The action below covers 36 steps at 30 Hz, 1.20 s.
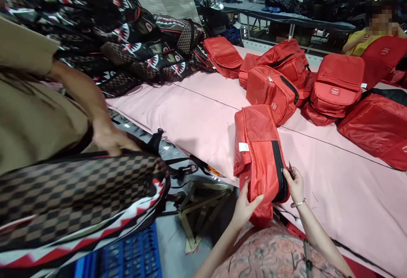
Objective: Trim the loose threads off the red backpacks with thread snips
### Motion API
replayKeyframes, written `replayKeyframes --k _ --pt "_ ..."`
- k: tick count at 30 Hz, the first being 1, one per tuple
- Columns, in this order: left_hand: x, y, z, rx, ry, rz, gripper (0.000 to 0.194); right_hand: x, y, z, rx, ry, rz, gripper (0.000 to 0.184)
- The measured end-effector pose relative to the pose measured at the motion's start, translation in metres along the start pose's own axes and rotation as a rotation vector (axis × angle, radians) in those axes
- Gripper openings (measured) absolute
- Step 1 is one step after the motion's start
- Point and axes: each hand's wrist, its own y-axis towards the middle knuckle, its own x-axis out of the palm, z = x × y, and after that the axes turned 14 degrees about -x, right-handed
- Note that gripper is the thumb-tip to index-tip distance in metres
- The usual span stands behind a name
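A red backpack (262, 150) stands at the edge of the pink-covered table in front of me, tilted towards my body, with a white label on its side and a black zipper (279, 169). My left hand (248, 203) grips its lower left part, thumb on the red fabric. At the zipper side is my right hand (295, 181), fingers closed around dark, pointed thread snips (290, 170). Its thumb and fingertips touch the zipper edge.
More red backpacks (337, 87) sit across the pink table (197, 116). Shark-patterned bags (133, 44) are piled at the back left. A co-worker's hand (111, 138) rests on a checkered bag (79, 189) at left. Below are a stool (203, 210) and a blue crate (127, 252). Another person (375, 36) sits far right.
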Motion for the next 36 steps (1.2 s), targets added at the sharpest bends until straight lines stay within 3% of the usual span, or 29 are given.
replayKeyframes --k 7,12,18,21,27,29,31,36 --pt "-0.001 -0.001 -0.005 0.067 0.164 -0.044 0.073 -0.006 0.004 -0.002 0.051 0.075 0.028 0.035" --pt "0.0 -0.007 0.006 0.083 0.244 -0.007 0.063 -0.005 0.006 -0.008 0.09 0.104 0.022 0.034" --pt "0.004 -0.011 0.01 0.07 0.328 0.107 0.043 -0.013 0.005 0.002 0.166 0.177 -0.026 0.036" --pt "-0.001 -0.008 0.023 0.021 0.154 0.174 0.042 -0.02 0.002 0.002 0.155 0.213 -0.048 0.039" --pt "-0.033 -0.001 0.06 -0.071 -0.53 0.178 0.036 -0.038 -0.001 -0.007 0.105 0.222 0.017 0.042" --pt "-0.041 0.001 0.052 -0.088 -0.661 0.177 0.027 -0.044 -0.001 -0.007 0.099 0.166 0.051 0.044" --pt "-0.044 0.005 0.029 -0.179 -0.726 0.132 0.019 -0.048 -0.002 -0.004 0.102 0.122 0.084 0.045" --pt "-0.04 0.013 -0.043 -0.659 -0.495 -0.021 0.01 -0.047 -0.014 0.012 0.176 0.083 0.096 0.044"
